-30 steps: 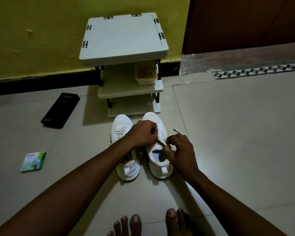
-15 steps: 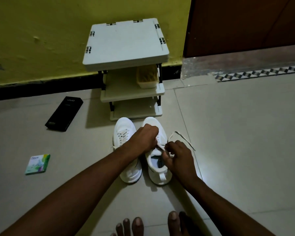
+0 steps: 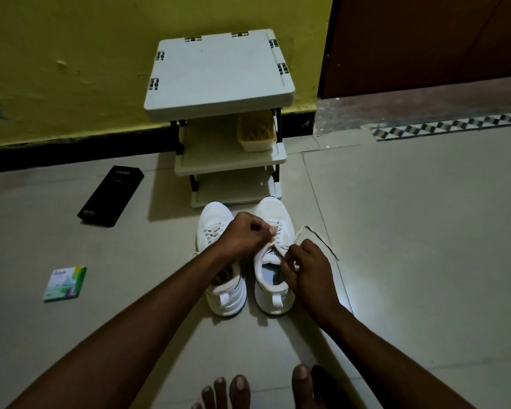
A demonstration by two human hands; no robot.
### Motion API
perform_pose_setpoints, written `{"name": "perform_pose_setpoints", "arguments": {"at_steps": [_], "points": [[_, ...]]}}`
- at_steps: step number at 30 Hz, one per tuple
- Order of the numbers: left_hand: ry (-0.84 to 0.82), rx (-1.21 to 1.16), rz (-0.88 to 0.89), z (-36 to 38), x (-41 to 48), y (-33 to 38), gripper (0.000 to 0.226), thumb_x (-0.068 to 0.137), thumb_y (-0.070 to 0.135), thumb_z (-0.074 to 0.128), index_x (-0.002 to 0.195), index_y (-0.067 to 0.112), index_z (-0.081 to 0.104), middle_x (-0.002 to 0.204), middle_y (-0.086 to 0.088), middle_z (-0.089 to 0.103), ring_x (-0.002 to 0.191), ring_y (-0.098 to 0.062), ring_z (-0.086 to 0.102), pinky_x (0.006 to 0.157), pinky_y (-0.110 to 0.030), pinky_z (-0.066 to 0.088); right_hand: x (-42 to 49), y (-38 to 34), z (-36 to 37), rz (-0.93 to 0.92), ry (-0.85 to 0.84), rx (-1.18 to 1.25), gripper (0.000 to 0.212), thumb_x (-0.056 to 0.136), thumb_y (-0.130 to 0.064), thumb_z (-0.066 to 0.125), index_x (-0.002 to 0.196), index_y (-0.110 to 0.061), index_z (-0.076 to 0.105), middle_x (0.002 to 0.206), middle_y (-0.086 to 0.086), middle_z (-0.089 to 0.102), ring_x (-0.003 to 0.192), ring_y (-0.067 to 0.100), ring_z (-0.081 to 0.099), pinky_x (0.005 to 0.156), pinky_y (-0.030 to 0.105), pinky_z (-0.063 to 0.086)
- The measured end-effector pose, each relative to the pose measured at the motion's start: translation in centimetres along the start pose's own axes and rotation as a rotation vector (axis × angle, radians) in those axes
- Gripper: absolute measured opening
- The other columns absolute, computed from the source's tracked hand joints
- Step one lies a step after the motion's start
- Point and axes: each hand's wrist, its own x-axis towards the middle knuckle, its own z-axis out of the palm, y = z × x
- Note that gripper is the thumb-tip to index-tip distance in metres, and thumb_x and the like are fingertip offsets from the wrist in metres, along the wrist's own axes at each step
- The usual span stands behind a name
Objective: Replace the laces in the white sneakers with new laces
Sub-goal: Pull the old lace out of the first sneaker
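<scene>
- Right sneaker (image 3: 273,212): stands on the tiled floor (image 3: 410,231) just beside the left sneaker (image 3: 214,216), toes to 12 o'clock. Neither hand pins it down, so a hard tug would likely drag or tip it.
- Left hand (image 3: 242,236): reaches across the left sneaker, fingers clenched in a pinch on the lace (image 3: 301,231) at the upper eyelets.
- Right hand (image 3: 309,270): pinches the same lace beside the tongue. An uneven pull could jam it in an eyelet.
- Lace: the free end trails on the floor at 2 o'clock of the right sneaker and may snag under the right wrist.
- Three-tier shoe rack (image 3: 219,72): at 12 o'clock, close to the toes, limiting forward room.
- Black phone box (image 3: 111,199): at 10 o'clock, well apart.
- Yellowish brush (image 3: 255,131): on the rack's middle shelf.
- Green packet (image 3: 65,283): at 8 o'clock, no obstruction.
- New laces: none identifiable.
</scene>
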Motion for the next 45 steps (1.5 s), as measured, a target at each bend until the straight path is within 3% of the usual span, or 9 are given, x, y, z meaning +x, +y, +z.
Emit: {"name": "perform_pose_setpoints", "arguments": {"at_steps": [6,10,12,15,19,25,30,39,45], "points": [[0.163,0.407,0.019,-0.1,0.6,-0.5,0.011,0.088,0.016,0.071,0.078,0.021,0.072,0.085,0.004,0.074,0.084,-0.014,0.068,0.081,-0.033,0.055,0.3,-0.3,-0.3,0.010,-0.055,0.020,0.012,0.083,-0.017,0.069,0.081,-0.016,0.057,0.082,-0.004,0.044,0.078,0.018,0.048,0.060,0.036,0.045],[0.239,-0.192,-0.299,0.6,0.6,-1.0,0.027,0.101,0.018,0.060,0.078,0.007,0.069,0.075,-0.009,0.067,0.054,-0.011,0.058,0.060,-0.025,0.044,0.7,-0.6,-0.6,0.016,-0.095,-0.015,0.009,0.083,-0.018,0.068,0.081,-0.017,0.059,0.083,-0.004,0.046,0.079,0.018,0.049,0.061,0.036,0.045],[0.122,-0.239,-0.227,0.0,0.2,-0.6,0.035,0.104,0.017,0.056,0.071,0.006,0.064,0.064,-0.008,0.059,0.043,-0.008,0.049,0.053,-0.025,0.038,0.7,-0.6,-0.7,0.014,-0.099,-0.040,0.010,0.083,-0.019,0.067,0.080,-0.017,0.058,0.082,-0.003,0.046,0.079,0.020,0.049,0.059,0.036,0.043],[-0.030,0.287,0.023,-1.3,-0.1,0.1,0.026,0.099,0.031,0.064,0.076,0.017,0.067,0.078,0.002,0.072,0.072,-0.010,0.066,0.073,-0.030,0.053,0.5,-0.7,-0.9,0.024,-0.092,-0.049,0.011,0.083,-0.018,0.067,0.078,-0.017,0.057,0.082,-0.004,0.045,0.079,0.019,0.048,0.058,0.033,0.038],[-0.096,0.639,0.036,-1.5,0.3,0.3,0.024,0.101,0.028,0.058,0.078,0.022,0.057,0.094,0.004,0.068,0.094,-0.018,0.063,0.083,-0.036,0.051,0.4,-1.2,-0.8,0.040,-0.101,-0.048,0.011,0.082,-0.016,0.066,0.077,-0.017,0.056,0.082,-0.003,0.046,0.078,0.019,0.048,0.059,0.036,0.042],[0.110,-0.119,-0.238,-1.0,1.2,-0.4,0.040,0.106,0.029,0.052,0.069,0.014,0.058,0.068,-0.008,0.059,0.056,-0.018,0.047,0.054,-0.027,0.033,0.5,-0.8,-0.7,0.054,-0.110,-0.044,0.009,0.082,-0.018,0.063,0.077,-0.019,0.055,0.083,-0.003,0.047,0.078,0.019,0.049,0.059,0.038,0.046],[-0.050,0.700,0.129,-2.6,0.6,0.7,0.024,0.091,0.041,0.071,0.073,0.025,0.065,0.075,0.010,0.064,0.079,-0.014,0.063,0.073,-0.034,0.053,0.4,-0.7,-0.6,0.048,-0.089,-0.028,0.013,0.084,-0.020,0.063,0.076,-0.020,0.053,0.080,-0.005,0.043,0.076,0.017,0.047,0.057,0.035,0.042],[0.306,-0.567,-0.189,-0.1,0.7,-0.5,0.032,0.100,0.003,0.033,0.074,0.013,0.049,0.062,-0.001,0.059,0.058,-0.022,0.064,0.060,-0.028,0.042,0.3,-0.4,-0.4,0.063,-0.091,-0.034,0.011,0.088,-0.021,0.065,0.081,-0.019,0.057,0.086,-0.004,0.046,0.083,0.016,0.047,0.061,0.031,0.040],[-0.190,0.574,0.505,-0.5,-0.3,-0.7,0.008,0.105,0.022,0.042,0.113,0.021,0.040,0.085,-0.003,0.057,0.076,-0.022,0.052,0.070,-0.039,0.042,0.2,-0.7,-0.1,0.076,-0.062,-0.051,0.015,0.087,-0.022,0.067,0.081,-0.017,0.055,0.086,-0.004,0.046,0.081,0.016,0.047,0.060,0.037,0.047]]}}
